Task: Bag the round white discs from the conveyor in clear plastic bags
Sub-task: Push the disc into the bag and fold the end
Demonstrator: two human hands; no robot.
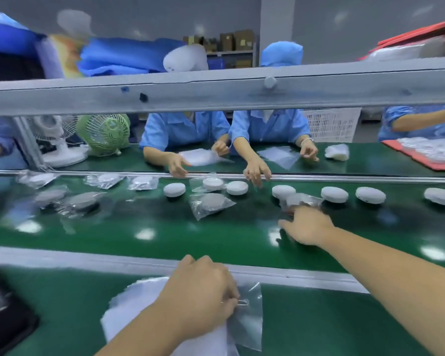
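L hand [203, 291] pinches clear bag [249, 319] on stack [139, 304]; R hand [306, 224] at bagged disc [302, 200] on belt [165, 227], grip unclear

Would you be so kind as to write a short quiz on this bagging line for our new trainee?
1. True or false: the left hand pinches a clear bag.
2. The disc farthest right on the belt is: A bagged, B bare, C stacked on another disc.
3. Fill the gap: the right hand reaches out over the ___ belt.
Key: 1 true; 2 B; 3 green.
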